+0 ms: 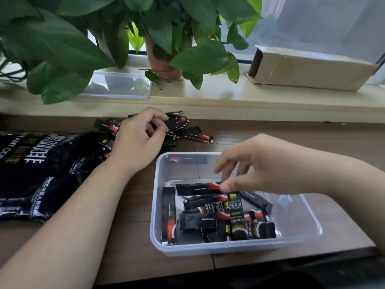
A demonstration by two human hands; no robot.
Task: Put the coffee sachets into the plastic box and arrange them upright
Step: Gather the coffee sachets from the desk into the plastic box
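Note:
A clear plastic box (158,205) sits on the wooden desk in front of me, holding several black-and-red coffee sachets (210,222) lying mostly flat and jumbled in its left half. My right hand (262,163) hovers over the box and pinches the end of one sachet (200,187) between thumb and fingers. Behind the box lies a loose pile of sachets (193,134) on the desk. My left hand (139,136) rests on that pile, fingers closed on a sachet (177,123) at its top.
A large black coffee bag (41,170) lies at the left. On the windowsill stand potted plants (164,65), a clear box lid (120,86) and a cardboard box (312,69). The desk's front edge runs just below the box.

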